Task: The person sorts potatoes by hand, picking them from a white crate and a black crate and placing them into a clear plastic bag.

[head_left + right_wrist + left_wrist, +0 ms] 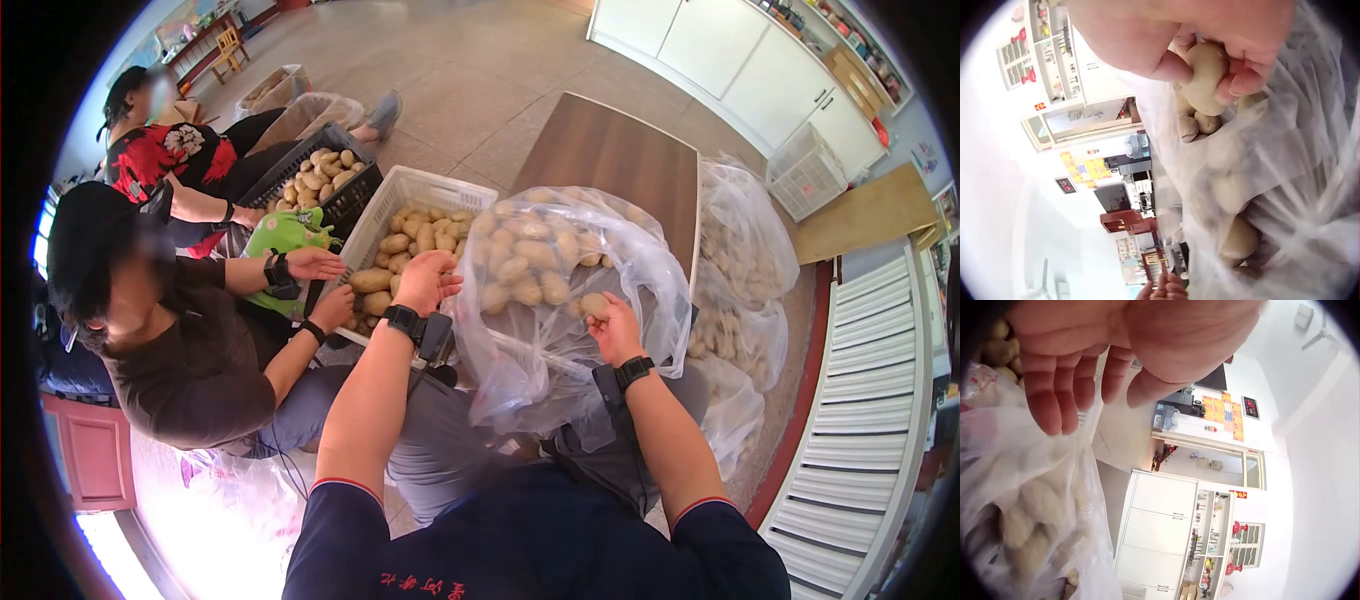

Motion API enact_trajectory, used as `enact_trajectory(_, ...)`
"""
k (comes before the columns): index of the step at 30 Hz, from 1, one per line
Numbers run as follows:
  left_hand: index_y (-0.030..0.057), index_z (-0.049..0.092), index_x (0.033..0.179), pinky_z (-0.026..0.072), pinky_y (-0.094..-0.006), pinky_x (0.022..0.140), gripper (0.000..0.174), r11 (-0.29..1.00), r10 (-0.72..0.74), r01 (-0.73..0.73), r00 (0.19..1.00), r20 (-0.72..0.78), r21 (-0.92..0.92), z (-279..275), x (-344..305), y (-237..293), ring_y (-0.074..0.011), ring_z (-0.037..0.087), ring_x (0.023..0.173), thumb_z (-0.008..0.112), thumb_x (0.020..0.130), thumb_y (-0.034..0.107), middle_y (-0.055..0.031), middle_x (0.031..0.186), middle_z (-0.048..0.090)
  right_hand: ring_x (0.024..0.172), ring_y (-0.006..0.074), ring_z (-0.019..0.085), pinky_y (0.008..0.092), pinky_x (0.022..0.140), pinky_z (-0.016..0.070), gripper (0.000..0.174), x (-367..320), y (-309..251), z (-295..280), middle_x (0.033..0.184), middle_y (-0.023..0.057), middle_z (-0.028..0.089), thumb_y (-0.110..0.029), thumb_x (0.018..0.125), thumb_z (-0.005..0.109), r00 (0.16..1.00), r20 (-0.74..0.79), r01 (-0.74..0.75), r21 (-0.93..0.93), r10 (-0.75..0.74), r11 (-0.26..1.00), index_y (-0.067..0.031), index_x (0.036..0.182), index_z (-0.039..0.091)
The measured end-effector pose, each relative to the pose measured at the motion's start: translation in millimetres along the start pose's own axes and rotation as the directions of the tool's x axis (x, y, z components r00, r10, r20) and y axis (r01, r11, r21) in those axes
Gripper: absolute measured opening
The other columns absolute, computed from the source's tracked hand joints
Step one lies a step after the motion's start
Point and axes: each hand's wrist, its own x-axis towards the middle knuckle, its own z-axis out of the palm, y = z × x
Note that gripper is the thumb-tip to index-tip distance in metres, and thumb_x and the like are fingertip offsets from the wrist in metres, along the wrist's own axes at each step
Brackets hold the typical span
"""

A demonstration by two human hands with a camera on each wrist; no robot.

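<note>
My right hand [617, 330] holds a potato [1206, 76] between thumb and fingers, at the mouth of a clear plastic bag [640, 235]. More potatoes [530, 255] fill that bag, seen through its film. Over the right edge of a white crate [480, 195] is my left hand [428, 283], with nothing in it. In the left wrist view, the fingers [1044, 394] extend loosely, the bag below them. Potatoes [425, 238] lie heaped in the crate beneath.
On the left sits a person whose hands [318, 265] are at the crate's left side. Farther back, another person sits by a black crate [368, 182] of potatoes. A brown board [600, 140] lies behind the bag. Bagged potatoes [740, 260] stand right, near a white radiator [850, 400].
</note>
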Motion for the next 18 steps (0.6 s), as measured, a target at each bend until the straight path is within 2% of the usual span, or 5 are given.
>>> enact_trajectory(8,0.0086,0.054,0.117,0.0538,-0.0350,0.065,0.033,0.983,-0.057,0.029,0.987,0.149,0.182,28.2,-13.1,-11.9,-0.0230,0.064,0.078,0.064,0.091,0.028,-0.0083,0.102,0.059,0.077,0.0182,0.061,0.0315,0.068,0.0509,0.036,-25.5,-15.1,82.5,0.098,0.0069,0.064,-0.007,0.091,0.053,0.934,0.335,-0.174,0.128,0.123,0.976,-0.0037,0.126,0.051)
enact_trajectory(13,0.0088,0.054,0.122,0.0528,-0.0331,0.063,0.039,0.946,-0.172,0.090,0.953,0.249,0.311,53.8,-38.9,-6.3,-0.0230,0.065,0.074,0.059,0.094,0.035,-0.0077,0.104,0.059,0.072,0.0158,0.061,0.0296,0.065,0.0507,0.032,-36.2,-18.0,127.6,0.087,0.0057,0.064,-0.036,0.095,0.060,0.865,0.433,-0.228,-0.110,0.253,0.967,-0.0056,0.103,0.062)
enact_trajectory(14,0.0095,0.054,0.122,0.0514,-0.0309,0.060,0.038,0.946,-0.196,0.107,0.941,0.276,0.306,57.1,-42.4,-6.4,-0.0216,0.065,0.070,0.056,0.095,0.036,-0.0078,0.103,0.060,0.072,0.0158,0.061,0.0296,0.065,0.0507,0.032,-35.9,-16.5,134.4,0.087,0.0057,0.064,-0.036,0.095,0.060,0.865,0.433,-0.228,-0.111,0.253,0.967,-0.0056,0.103,0.062)
enact_trajectory(16,0.0096,0.056,0.119,0.0503,-0.0304,0.057,0.036,0.949,-0.224,0.131,0.920,0.320,0.288,55.9,-40.3,-7.7,-0.0204,0.064,0.069,0.057,0.095,0.036,-0.0073,0.100,0.061,0.062,0.0143,0.057,0.0281,0.057,0.0467,0.039,-35.8,-12.8,144.8,0.074,0.0034,0.061,-0.046,0.096,0.055,0.917,0.300,-0.142,-0.369,0.263,0.919,-0.0081,0.094,0.063)
enact_trajectory(18,0.0097,0.057,0.117,0.0492,-0.0298,0.055,0.034,0.948,-0.260,0.161,0.889,0.377,0.274,53.0,-33.7,-12.8,-0.0192,0.064,0.068,0.058,0.094,0.035,-0.0067,0.097,0.063,0.059,0.0137,0.054,0.0277,0.054,0.0444,0.041,-41.0,-15.3,148.3,0.071,0.0027,0.059,-0.049,0.096,0.055,0.918,0.320,-0.098,-0.395,0.237,0.914,-0.0083,0.090,0.062)
